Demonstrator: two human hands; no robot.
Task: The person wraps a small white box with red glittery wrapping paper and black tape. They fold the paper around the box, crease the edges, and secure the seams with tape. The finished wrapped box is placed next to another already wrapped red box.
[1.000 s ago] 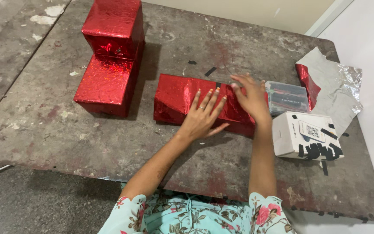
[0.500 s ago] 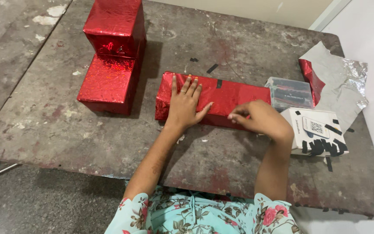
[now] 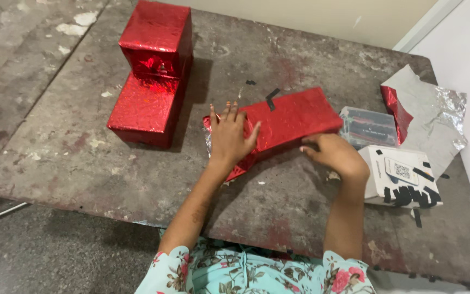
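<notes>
- Red foil box (image 3: 289,117) lies mid-desk, long and flat, skewed so its far end points to abt 2 o'clock; top face fully covered, one short black tape strip (image 3: 270,99) across the seam nr the far edge.
- Left hand (image 3: 228,136) flat on the box's 9 o'clock end, fingers spread, pressing down; grip apart, not clamped on anything.
- Right hand (image 3: 334,154) at the box's near edge, abt 4 o'clock of it, fingers curled tog. against the foil edge; can't tell if it pinches foil or a bit of tape.
- Done, judging by looks: body of the box wrapped, seam taped once.
- Left, judging by looks: the 9 o'clock end is loose – crumpled foil w/ silver underside (image 3: 209,142) sticks out under the left hand, not folded flat or taped. Far end hidden, can't tell.
- Two wrapped red boxes (image 3: 150,76) stacked at 10 o'clock, well apart from the hands – look finished.
- White carton (image 3: 395,174) at 3 o'clock, just beside the right hand, w/ several black tape pieces stuck on its face.
- Clear plastic case (image 3: 368,125) touching or just beside the box's 3 o'clock end.
- Spare foil sheet (image 3: 431,114), silver side up w/ red edge, at 2 o'clock.
- Desk (image 3: 82,163) worn, stained grey-brown.
</notes>
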